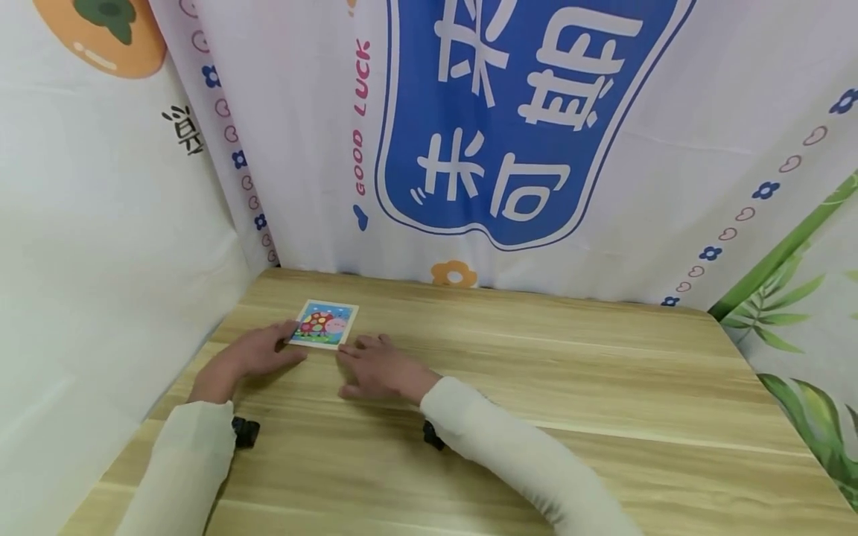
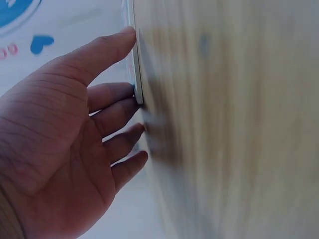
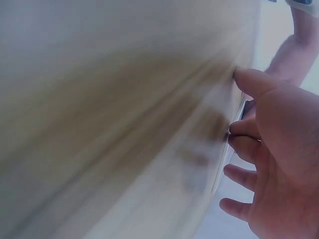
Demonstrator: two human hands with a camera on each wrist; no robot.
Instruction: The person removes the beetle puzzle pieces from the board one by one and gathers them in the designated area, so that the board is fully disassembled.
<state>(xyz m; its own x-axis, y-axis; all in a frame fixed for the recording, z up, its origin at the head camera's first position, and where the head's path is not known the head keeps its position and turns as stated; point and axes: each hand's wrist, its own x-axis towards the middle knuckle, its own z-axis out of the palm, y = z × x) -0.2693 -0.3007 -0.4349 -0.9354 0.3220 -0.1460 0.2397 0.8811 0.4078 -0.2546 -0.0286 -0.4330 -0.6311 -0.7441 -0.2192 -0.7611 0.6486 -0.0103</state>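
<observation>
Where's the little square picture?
In the head view, the square picture lies left of centre on the wooden table, left hand at its left edge, right hand at its near right corner.

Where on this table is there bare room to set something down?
The widest bare stretch of tabletop lies between the back curtain and the right sleeve. A smaller patch lies between that sleeve and the left one. It's crowded far left, with left hand and right hand at the picture tile.

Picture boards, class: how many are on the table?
1: the picture board lies on the table, between the left hand and right hand; any beneath would be hidden.
</observation>
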